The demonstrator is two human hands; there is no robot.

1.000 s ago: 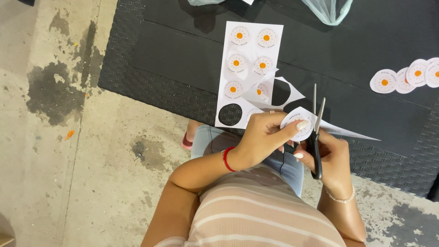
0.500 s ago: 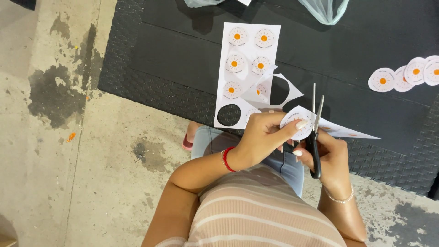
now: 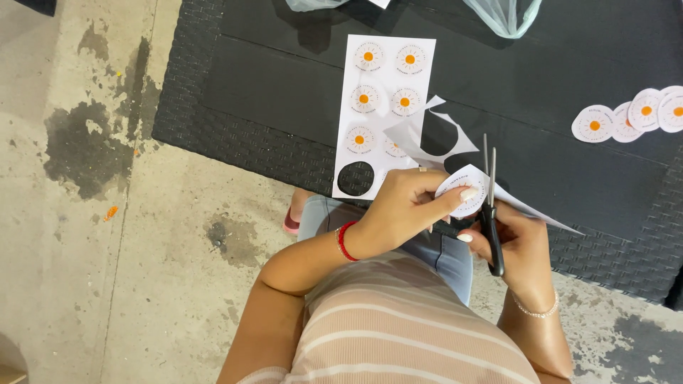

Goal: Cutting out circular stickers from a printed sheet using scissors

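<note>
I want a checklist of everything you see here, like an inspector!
Surface: black woven table.
Job's things: white sheet of orange-centred circles, one hole cut out; paper circle piece; scissors.
Clutter: row of cut circles; clear bags at far edge.
Hands: left hand pinches the paper piece; right hand holds the scissors.
Cables: nothing seen.
Surroundings: stained concrete floor.

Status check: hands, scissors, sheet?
Left hand pinches paper disc. Right hand holds scissors, blades up beside disc. Sheet on table, part hangs off. Nothing in the way.
</note>
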